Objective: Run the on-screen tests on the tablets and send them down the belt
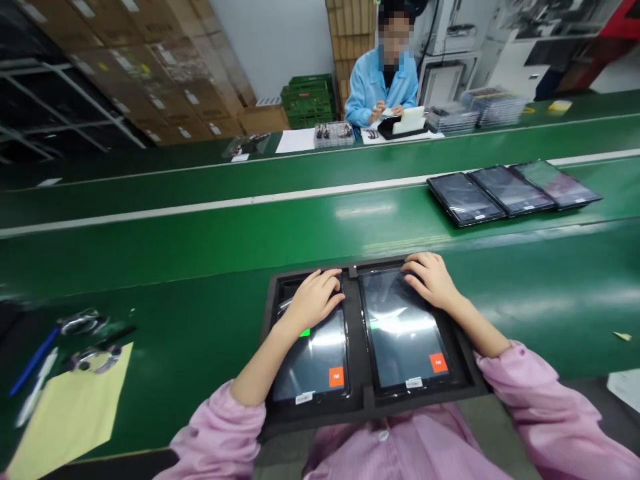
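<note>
A black foam tray (357,347) lies at the near edge of the green bench and holds two tablets side by side. My left hand (313,300) rests on the upper part of the left tablet (313,363), fingers curled over its top edge. My right hand (433,277) lies on the top right corner of the right tablet (405,337), fingers bent down on the glass. Both screens are lit, and each shows an orange square near its lower right corner. The left screen also shows a small green mark by my wrist.
Three more tablets (513,190) lie in a row on the green conveyor at the right. A yellow sheet (70,410), pens and tape rolls (93,357) sit at the near left. Across the belt a person in a blue coat (383,83) works at trays and papers. Cardboard boxes stand behind.
</note>
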`<state>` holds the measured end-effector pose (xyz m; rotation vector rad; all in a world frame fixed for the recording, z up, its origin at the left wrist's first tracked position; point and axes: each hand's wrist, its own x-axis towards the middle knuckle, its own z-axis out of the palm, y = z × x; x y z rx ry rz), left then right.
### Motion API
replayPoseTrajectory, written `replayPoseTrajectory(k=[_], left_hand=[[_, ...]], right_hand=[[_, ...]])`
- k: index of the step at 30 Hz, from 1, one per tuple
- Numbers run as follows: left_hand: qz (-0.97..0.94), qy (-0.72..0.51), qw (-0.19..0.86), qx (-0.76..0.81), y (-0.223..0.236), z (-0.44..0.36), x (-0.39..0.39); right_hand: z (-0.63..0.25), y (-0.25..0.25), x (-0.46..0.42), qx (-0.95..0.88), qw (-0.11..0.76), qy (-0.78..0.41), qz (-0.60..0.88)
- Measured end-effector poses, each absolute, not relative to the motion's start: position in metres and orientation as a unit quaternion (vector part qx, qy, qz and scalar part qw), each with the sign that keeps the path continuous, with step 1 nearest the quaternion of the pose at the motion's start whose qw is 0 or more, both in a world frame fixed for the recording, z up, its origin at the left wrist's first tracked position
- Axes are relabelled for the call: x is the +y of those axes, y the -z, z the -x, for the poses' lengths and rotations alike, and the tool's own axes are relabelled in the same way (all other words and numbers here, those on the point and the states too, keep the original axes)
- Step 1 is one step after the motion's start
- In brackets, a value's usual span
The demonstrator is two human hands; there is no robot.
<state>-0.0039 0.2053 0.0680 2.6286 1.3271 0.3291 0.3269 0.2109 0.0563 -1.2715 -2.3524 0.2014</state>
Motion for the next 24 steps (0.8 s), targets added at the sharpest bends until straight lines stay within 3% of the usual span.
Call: replayPoseTrajectory(k=[3, 10, 18, 24], left_hand=[[-0.890, -0.120, 0.072, 0.433, -0.055, 0.010, 0.206], [-0.929, -0.138, 0.054, 0.340, -0.051, 0.019, 0.200], [-0.915, -0.184, 0.000, 0.360, -0.054, 0.022, 0.201], [-0.925, -0.170, 0.030, 0.338, -0.055, 0.024, 0.202]], right_hand=[[-0.324, -0.049, 0.220, -0.847, 0.244, -0.083, 0.465], [-0.322, -0.039, 0.213, -0.852, 0.190, -0.026, 0.486], [-0.327, -0.042, 0.212, -0.867, 0.223, -0.076, 0.440], [-0.323, -0.043, 0.212, -0.852, 0.219, -0.084, 0.469]])
